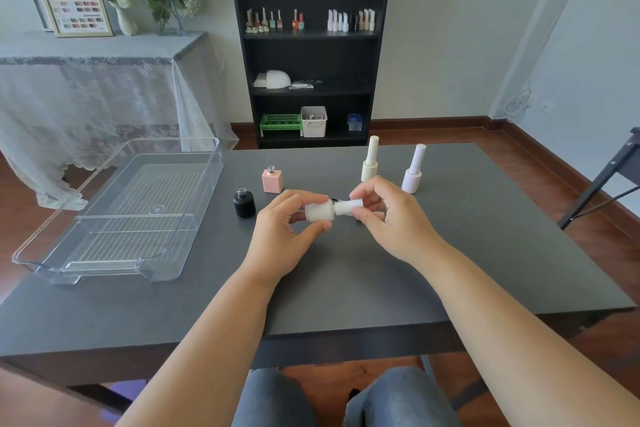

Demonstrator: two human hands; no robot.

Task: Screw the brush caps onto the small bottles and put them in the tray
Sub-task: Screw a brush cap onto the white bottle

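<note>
My left hand point(289, 224) grips a small white bottle point(320, 211) held sideways above the table's middle. My right hand point(388, 215) holds a white brush cap point(348, 207) at the bottle's neck; the two parts touch. A thin dark brush stem shows just behind them. An uncapped black bottle point(244, 203) and an uncapped pink bottle point(272, 179) stand left of my hands. Two capped bottles stand behind my right hand, one pale yellow point(370, 161) and one lilac point(413, 172). The clear plastic tray point(52, 251) lies at the left with nothing in it.
The grey table point(346, 288) ends just beyond the bottles. A black shelf unit point(310, 55) with more bottles and bins stands behind it. A lace-covered side table point(97, 87) is at the back left, and a dark chair frame point(602, 177) at the right.
</note>
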